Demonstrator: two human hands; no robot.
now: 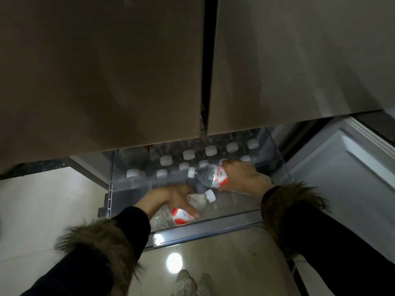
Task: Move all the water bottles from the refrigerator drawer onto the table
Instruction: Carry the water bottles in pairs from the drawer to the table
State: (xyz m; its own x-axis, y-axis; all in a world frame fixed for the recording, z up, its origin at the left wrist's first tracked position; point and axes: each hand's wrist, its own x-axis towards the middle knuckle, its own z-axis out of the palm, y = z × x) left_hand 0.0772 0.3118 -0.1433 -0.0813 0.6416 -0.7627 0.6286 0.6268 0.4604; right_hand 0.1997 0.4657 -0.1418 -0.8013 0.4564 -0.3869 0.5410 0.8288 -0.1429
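Observation:
The clear refrigerator drawer (205, 226) is pulled out below the closed upper doors. Several upright water bottles with white caps (188, 154) stand in rows at its back. My right hand (241, 177) is shut on a bottle with a red and white label (210, 176), held on its side above the drawer, cap pointing left. My left hand (171, 198) grips another labelled bottle (192, 207) lying near the drawer's front, its cap (210, 195) pointing up and right. Both sleeves have fur cuffs.
Two brown upper doors (106, 71) hang over the back of the drawer. An open lower door (346, 167) stands at the right. Glossy pale floor tiles (42, 199) lie left and in front, with my shoes (192, 283) below.

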